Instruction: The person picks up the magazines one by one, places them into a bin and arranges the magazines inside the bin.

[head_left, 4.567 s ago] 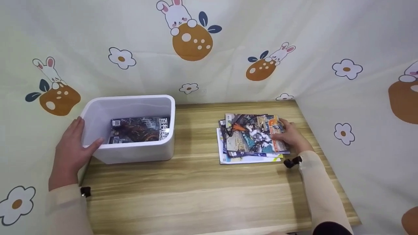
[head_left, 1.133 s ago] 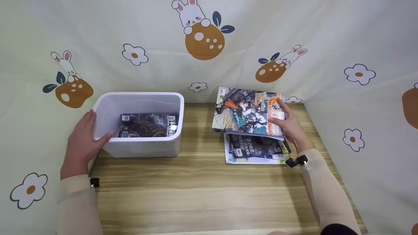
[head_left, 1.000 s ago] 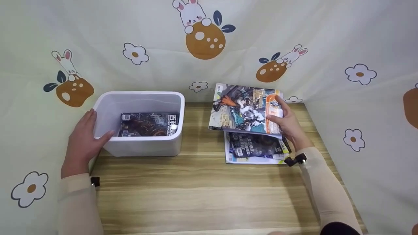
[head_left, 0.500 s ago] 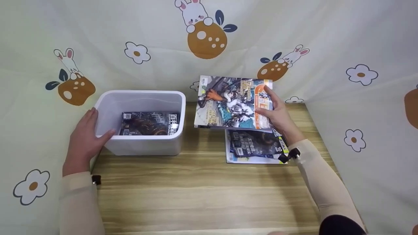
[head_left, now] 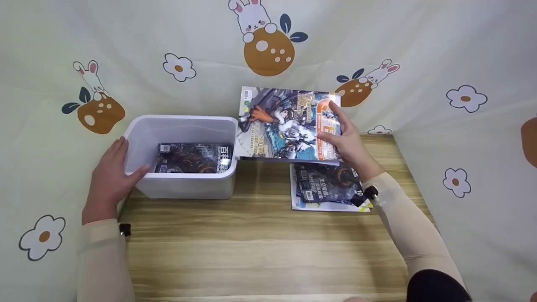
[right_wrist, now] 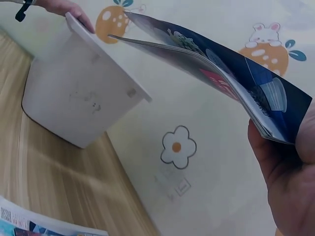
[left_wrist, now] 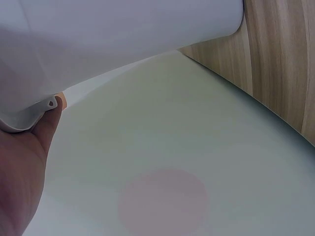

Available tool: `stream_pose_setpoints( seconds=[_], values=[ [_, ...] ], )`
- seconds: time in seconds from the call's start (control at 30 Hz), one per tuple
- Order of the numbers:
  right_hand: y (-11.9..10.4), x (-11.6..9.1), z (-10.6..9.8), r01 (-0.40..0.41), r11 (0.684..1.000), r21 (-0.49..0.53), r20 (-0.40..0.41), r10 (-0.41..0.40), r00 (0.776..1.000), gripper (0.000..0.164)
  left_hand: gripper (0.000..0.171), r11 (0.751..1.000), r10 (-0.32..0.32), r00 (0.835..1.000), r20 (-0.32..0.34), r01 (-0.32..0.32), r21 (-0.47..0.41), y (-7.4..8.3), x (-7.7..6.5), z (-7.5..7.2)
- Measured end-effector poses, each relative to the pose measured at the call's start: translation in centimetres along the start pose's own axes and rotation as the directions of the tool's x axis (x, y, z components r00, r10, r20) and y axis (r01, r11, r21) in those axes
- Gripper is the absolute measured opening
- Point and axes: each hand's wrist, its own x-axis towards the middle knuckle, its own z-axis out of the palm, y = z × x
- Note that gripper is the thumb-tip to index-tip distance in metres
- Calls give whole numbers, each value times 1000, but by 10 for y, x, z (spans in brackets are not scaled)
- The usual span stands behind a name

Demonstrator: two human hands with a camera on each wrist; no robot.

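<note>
My right hand (head_left: 350,140) pinches a magazine (head_left: 285,123) by its right edge, thumb on the cover. The magazine is raised above the table, its left edge near the bin's right rim. In the right wrist view its pages (right_wrist: 221,73) spread a little apart. My left hand (head_left: 111,178) holds the left front corner of a white plastic bin (head_left: 188,186), thumb at the rim and fingers along the side wall. A dark-covered magazine (head_left: 193,158) lies inside the bin. Under the raised magazine, a pile with a black magazine (head_left: 329,184) on top lies on the table.
The wood-grain table (head_left: 260,247) carries the bin on the left and the pile on the right. A pale curtain (head_left: 201,37) printed with rabbits and flowers stands behind and along both sides.
My right hand has lifted the top magazine off the pile and carried it left and up towards the bin, uncovering the black magazine. My left hand has stayed at the bin's corner.
</note>
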Motion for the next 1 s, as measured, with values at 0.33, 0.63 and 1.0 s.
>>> stream_pose_setpoints(
  seconds=[0.33, 0.63, 1.0],
  values=[
    [-1, 8, 43, 20, 1000, -20, 54, -19, 998, 107, 113, 1000, -4, 1000, -3, 4, 4, -1, -4, 0],
    [8, 28, 83, 34, 998, -57, 96, -28, 995, 108, 112, 1000, -2, 1000, -23, 2, -2, 0, -3, -3],
    [29, 51, 142, 110, 992, -58, 165, -99, 981, 111, 114, 1000, 3, 1000, -27, -3, 9, 3, -3, 2]
  ],
)
